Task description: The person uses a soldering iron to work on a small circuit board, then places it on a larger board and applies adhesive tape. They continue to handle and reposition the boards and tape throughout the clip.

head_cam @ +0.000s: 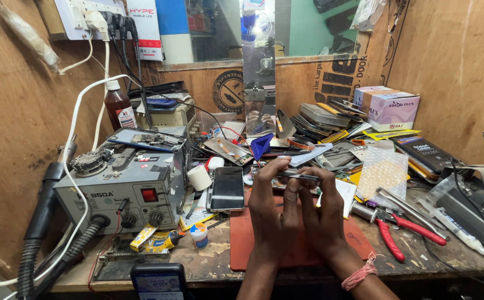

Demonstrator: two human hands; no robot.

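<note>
Both hands meet over a red work mat [242, 244] at the middle of the bench. My left hand [269, 214] and my right hand [324, 214] together pinch a thin, flat phone part [297, 176], held edge-on at the fingertips above the mat. A pink thread band circles my right wrist. Just left of my hands lies a dark smartphone [227, 188], screen up.
A grey hot-air rework station [125, 186] with hose stands at the left. Red-handled pliers [405, 225] and a syringe [455, 228] lie at the right. Stacked phone parts, boxes and a brown bottle [119, 108] crowd the back. Another phone [158, 280] sits at the front edge.
</note>
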